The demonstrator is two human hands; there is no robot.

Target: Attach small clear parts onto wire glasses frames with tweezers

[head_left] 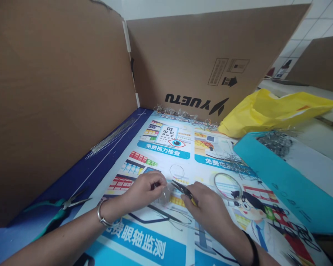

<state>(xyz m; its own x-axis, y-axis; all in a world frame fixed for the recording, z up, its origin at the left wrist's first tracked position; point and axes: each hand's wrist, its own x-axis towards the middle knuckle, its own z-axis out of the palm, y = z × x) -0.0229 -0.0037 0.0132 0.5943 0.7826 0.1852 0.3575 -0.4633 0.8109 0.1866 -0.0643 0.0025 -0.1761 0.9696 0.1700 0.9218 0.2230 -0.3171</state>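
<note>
The pliers [182, 188], dark-nosed with a yellow grip, lie over the near middle of the desk, the nose pointing toward the far left corner. The right hand [208, 208] has its fingers pressed together around the grip. The nose tip meets a small piece [164, 194], pale and too blurred to make out, which the left hand [146, 188] pinches with curled, closed fingers. Both hands rest on a printed poster [166, 236] that covers the desk. Just beyond them on the poster lie a thin wire ring [177, 171] and, to the right, a larger ring [228, 186]. Green-handled pliers [62, 207] lie near the left edge, well apart from the hands, with a bundle of straight wires [111, 136] farther back along that edge. Wire scraps [183, 112] line the far edge below the cardboard wall [199, 44]. A yellow bag [269, 109] sits at the far right, beside a teal board [283, 181].
</note>
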